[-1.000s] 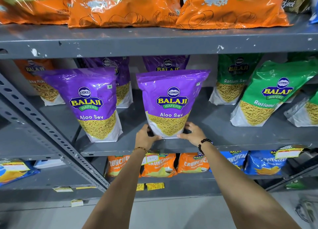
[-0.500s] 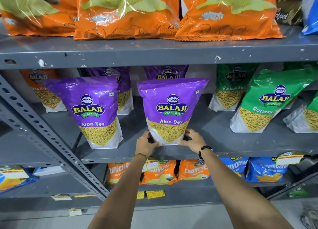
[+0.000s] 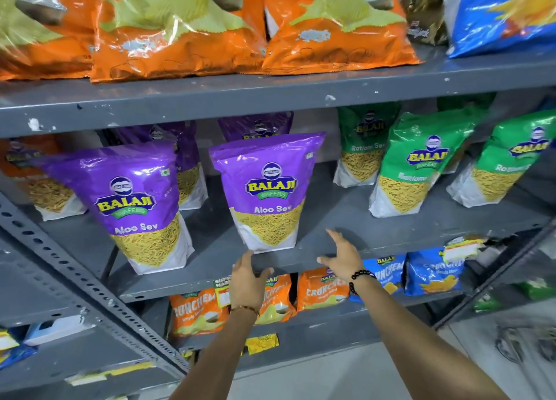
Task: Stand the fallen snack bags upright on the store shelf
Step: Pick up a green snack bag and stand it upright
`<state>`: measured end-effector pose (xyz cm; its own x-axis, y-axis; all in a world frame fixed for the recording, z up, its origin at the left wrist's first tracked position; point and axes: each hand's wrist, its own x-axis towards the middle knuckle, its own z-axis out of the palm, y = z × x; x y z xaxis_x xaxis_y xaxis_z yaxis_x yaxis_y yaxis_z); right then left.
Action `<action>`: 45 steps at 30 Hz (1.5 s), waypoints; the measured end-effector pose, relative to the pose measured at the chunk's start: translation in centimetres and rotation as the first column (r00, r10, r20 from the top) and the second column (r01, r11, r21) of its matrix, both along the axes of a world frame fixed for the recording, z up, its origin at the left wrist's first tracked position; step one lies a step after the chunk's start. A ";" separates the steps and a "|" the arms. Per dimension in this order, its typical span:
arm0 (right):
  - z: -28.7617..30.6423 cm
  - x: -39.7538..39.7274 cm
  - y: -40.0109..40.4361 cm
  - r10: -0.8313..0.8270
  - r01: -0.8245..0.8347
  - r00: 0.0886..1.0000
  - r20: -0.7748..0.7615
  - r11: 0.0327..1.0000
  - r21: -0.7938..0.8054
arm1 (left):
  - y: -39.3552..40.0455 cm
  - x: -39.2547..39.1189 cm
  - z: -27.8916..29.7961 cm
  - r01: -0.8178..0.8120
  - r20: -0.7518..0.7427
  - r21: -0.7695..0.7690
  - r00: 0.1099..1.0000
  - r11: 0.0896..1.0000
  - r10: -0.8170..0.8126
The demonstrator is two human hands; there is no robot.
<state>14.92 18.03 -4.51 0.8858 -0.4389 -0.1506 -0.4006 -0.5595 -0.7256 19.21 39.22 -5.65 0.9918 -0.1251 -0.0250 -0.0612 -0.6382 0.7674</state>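
**Purple bag upright, hands off**

On the grey shelf (image 3: 346,216), one purple Aloo Sev bag (image 3: 132,207) stands left. The centre purple bag (image 3: 267,195) stands upright (seemingly unsupported). Left hand (image 3: 247,282) and right hand (image 3: 343,256) hover below, fingers spread, released.

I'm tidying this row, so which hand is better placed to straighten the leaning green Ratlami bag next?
Probably the right hand: it is open, empty and nearest the tilted green Ratlami bag. The left hand sits below the purple Aloo Sev bag, farther away.
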 end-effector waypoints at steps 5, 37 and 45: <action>0.4 -3.6 -5.0 -0.328 0.309 0.935 0.134 0.940 0.143 | -5.7 -2.2 0.3 0.175 -0.021 -0.008 0.984 0.985 -0.175; 0.5 0.4 -26.8 0.012 -0.055 0.983 0.181 0.969 0.239 | -29.4 0.5 2.5 0.061 -0.112 -0.115 0.991 0.991 -0.074; 0.6 -0.7 -25.9 0.005 -0.048 0.982 0.188 0.972 0.230 | -28.2 -0.3 2.7 0.071 -0.123 -0.099 0.989 0.993 -0.083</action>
<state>14.25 -7.89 -3.92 0.9186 -0.3873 -0.0785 -0.2349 -0.3754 -0.8966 18.87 11.02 -2.97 0.9687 -0.2090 -0.1341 -0.0061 -0.5601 0.8284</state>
